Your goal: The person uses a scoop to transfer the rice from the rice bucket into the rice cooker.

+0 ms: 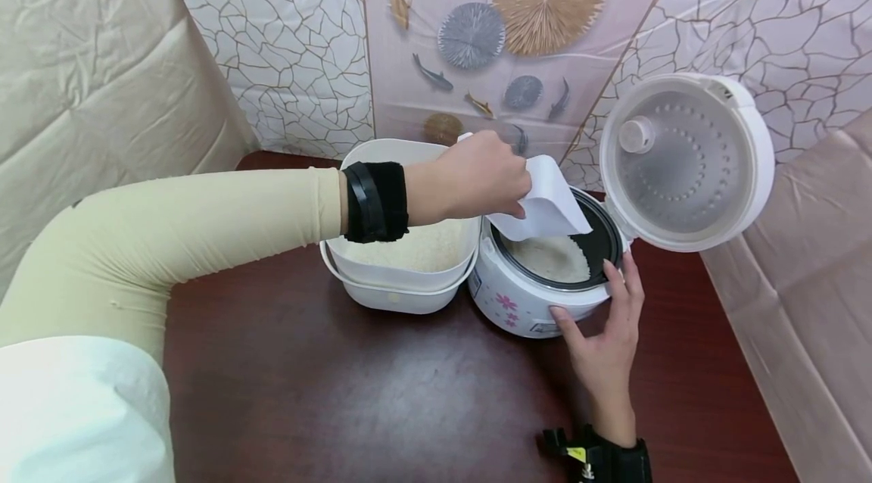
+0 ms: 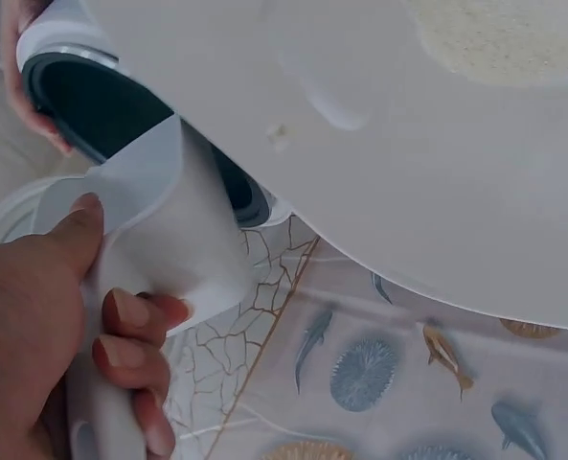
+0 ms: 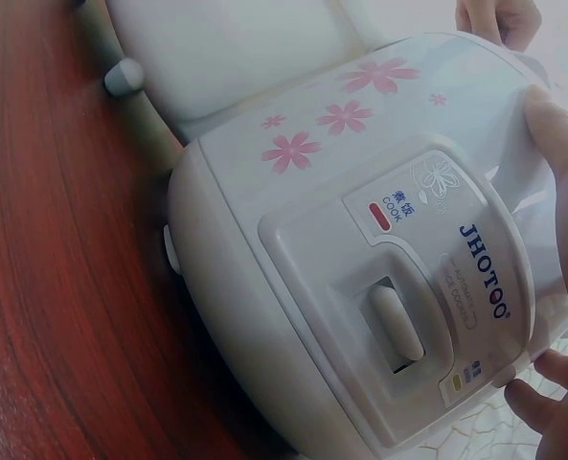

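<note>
My left hand (image 1: 480,176) grips the handle of a white scoop (image 1: 545,203), fingers curled round it in the left wrist view. The scoop is tilted over the open white rice cooker (image 1: 504,309), its lip above the dark inner pot (image 1: 602,237). White rice (image 1: 552,260) lies in the pot, partly hidden by the scoop. My right hand (image 1: 606,350) rests spread against the cooker's near right side, thumb on the front and fingertips by the rim. In the right wrist view, the cooker's front (image 3: 389,278) shows pink flowers and a switch.
Left of the cooker stands a white bin (image 1: 409,282) of rice, set in a second white container (image 1: 395,301); my left forearm crosses over it. The cooker's lid (image 1: 681,165) stands raised at the right. A patterned cloth (image 1: 293,36) hangs behind the brown table (image 1: 381,392).
</note>
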Available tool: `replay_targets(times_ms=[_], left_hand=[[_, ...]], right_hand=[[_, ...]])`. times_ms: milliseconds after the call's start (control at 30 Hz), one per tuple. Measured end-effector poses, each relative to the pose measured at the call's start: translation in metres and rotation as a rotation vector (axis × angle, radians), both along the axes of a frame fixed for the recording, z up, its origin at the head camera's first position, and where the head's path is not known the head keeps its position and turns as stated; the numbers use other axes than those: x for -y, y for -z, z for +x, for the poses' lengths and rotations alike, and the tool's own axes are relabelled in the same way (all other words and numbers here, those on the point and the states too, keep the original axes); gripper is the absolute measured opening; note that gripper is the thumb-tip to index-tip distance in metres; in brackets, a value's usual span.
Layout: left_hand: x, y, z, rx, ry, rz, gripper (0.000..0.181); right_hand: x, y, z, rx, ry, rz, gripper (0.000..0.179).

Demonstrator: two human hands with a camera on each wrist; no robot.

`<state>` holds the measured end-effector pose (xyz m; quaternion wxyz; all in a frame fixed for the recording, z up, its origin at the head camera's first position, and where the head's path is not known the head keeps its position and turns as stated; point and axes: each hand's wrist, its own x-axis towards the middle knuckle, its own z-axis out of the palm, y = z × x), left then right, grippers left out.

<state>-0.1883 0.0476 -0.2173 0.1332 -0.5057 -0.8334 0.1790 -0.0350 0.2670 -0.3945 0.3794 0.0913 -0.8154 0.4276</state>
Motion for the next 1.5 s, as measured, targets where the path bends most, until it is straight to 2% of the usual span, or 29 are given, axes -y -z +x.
replay_targets(times_ms=[167, 333, 467, 633, 800, 933, 1000, 1067, 1100, 1200, 1267, 1367, 1500], left_hand=[[0.004, 0.006, 0.006, -0.101, 0.112, 0.033, 0.042], [0.013, 0.005, 0.004, -0.083, 0.129, 0.106, 0.044], [0.029, 0.001, -0.003, -0.043, 0.081, 0.186, 0.050], [0.055, -0.010, -0.013, 0.039, -0.013, 0.268, 0.050], [0.087, -0.016, -0.021, -0.001, -0.060, 0.351, 0.039], [0.113, -0.018, -0.026, 0.005, -0.110, 0.407, 0.039], [0.127, -0.019, -0.028, 0.011, -0.145, 0.402, 0.041], [0.137, -0.026, -0.030, 0.019, -0.191, 0.375, 0.042], [0.141, -0.028, -0.031, 0.020, -0.215, 0.351, 0.042], [0.152, -0.026, -0.030, 0.050, -0.321, 0.238, 0.043], [0.152, -0.022, -0.026, 0.068, -0.386, 0.144, 0.047], [0.142, -0.013, -0.017, 0.071, -0.440, 0.053, 0.050], [0.128, 0.003, -0.004, 0.047, -0.456, 0.004, 0.049]], right_hand=[[0.001, -0.001, 0.000, -0.014, 0.000, 0.001, 0.089], [0.000, 0.000, -0.001, -0.017, 0.000, -0.006, 0.090], [0.002, -0.002, 0.000, -0.020, -0.007, -0.014, 0.089], [0.003, -0.004, 0.000, -0.013, -0.013, -0.012, 0.088], [-0.002, 0.001, -0.002, -0.009, 0.001, -0.001, 0.090], [-0.011, 0.016, -0.007, -0.008, 0.011, 0.002, 0.092], [-0.016, 0.026, -0.009, 0.001, 0.014, 0.006, 0.092], [-0.022, 0.031, -0.012, 0.002, 0.019, 0.012, 0.093], [-0.025, 0.033, -0.013, 0.001, 0.022, 0.015, 0.093], [-0.027, 0.041, -0.012, 0.020, 0.026, 0.017, 0.094], [-0.027, 0.041, -0.012, 0.022, 0.028, 0.013, 0.094], [-0.024, 0.036, -0.011, 0.015, 0.028, 0.010, 0.093], [-0.012, 0.019, -0.007, -0.001, 0.013, 0.005, 0.091]])
